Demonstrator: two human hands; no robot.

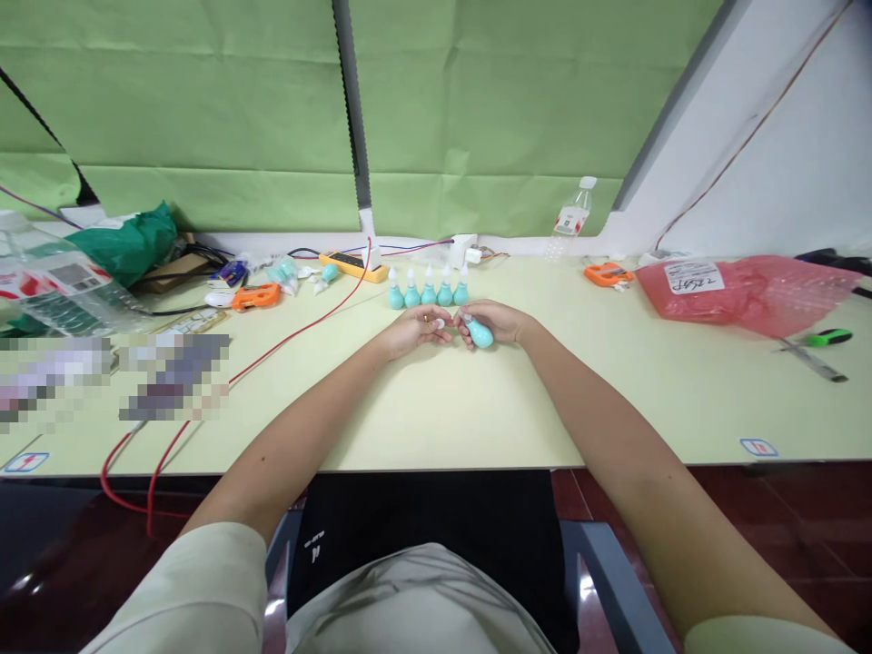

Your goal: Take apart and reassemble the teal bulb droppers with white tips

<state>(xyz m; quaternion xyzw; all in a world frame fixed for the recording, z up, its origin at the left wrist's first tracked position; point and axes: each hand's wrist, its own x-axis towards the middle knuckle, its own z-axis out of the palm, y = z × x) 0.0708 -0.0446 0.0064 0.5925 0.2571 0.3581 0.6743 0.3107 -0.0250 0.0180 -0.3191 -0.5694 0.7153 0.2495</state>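
Note:
My right hand (pixel 500 320) is closed round a turquoise bulb-shaped squeeze bottle (pixel 480 335), its round end towards me and its narrow end towards my left hand. Between the fingertips of my left hand (pixel 412 332) is a small white cap (pixel 440 323), held just left of that narrow end. The two hands nearly meet above the table. Right behind them stands a row of several matching turquoise squeeze bottles (pixel 429 292), upright with white pointed tips.
Behind the row lie a yellow power strip (pixel 352 265) and a white plug (pixel 463 250). A red cable (pixel 300 329) crosses the table on the left, near an orange tool (pixel 256 296). To the right are another orange tool (pixel 608 274), a pink bag (pixel 736 295) and a clear bottle (pixel 570 221).

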